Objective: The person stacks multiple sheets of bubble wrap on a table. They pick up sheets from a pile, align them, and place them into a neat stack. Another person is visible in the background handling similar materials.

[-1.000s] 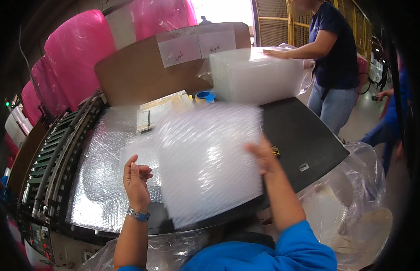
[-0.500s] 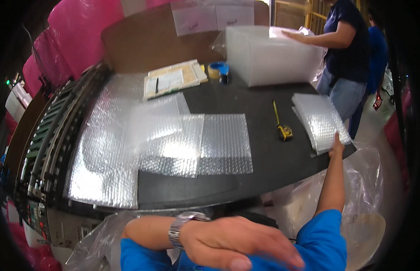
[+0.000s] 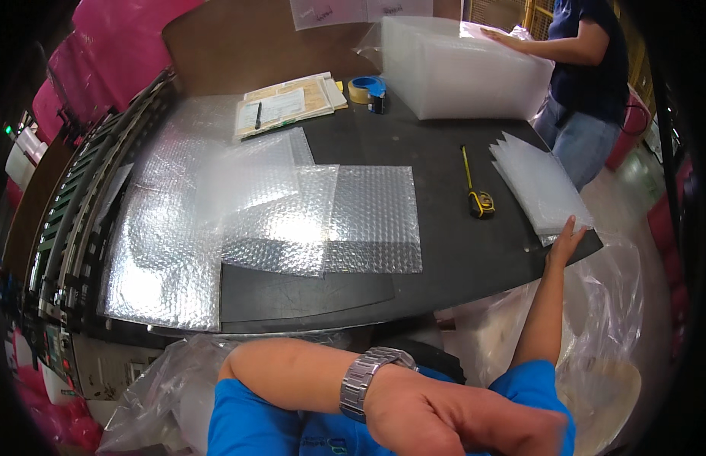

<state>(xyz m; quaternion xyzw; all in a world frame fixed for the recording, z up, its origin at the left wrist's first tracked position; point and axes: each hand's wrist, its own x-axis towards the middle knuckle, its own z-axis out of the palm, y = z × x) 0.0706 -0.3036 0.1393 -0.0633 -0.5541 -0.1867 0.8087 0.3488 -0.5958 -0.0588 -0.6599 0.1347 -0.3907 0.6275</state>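
At the table's right edge my right hand (image 3: 566, 243) is closed on the near corner of a stack of bubble wrap sheets (image 3: 541, 186), whose far corners fan apart. My left hand (image 3: 455, 414), below a metal wristwatch (image 3: 368, 380), is drawn across my body close to my right sleeve. Its fingers are largely hidden, and nothing shows in it. More bubble wrap sheets (image 3: 376, 220) lie overlapping in the middle of the table, partly over a long bubble wrap piece (image 3: 159, 258) on the left. A yellow and black tape measure (image 3: 481, 204) rests left of the stack, its blade pulled out a little.
Papers with a pen (image 3: 273, 110) and tape rolls (image 3: 366, 90) lie at the back. A big block of translucent sheets (image 3: 474, 76) stands back right, touched by another person (image 3: 585, 76). A roller conveyor (image 3: 75, 205) runs along the left; clear plastic (image 3: 611, 281) hangs at the right.
My left hand has shifted right, toward my right sleeve. My right hand stays at the stack's near corner, and the sheets' far corners have fanned apart. The view has tilted slightly down.
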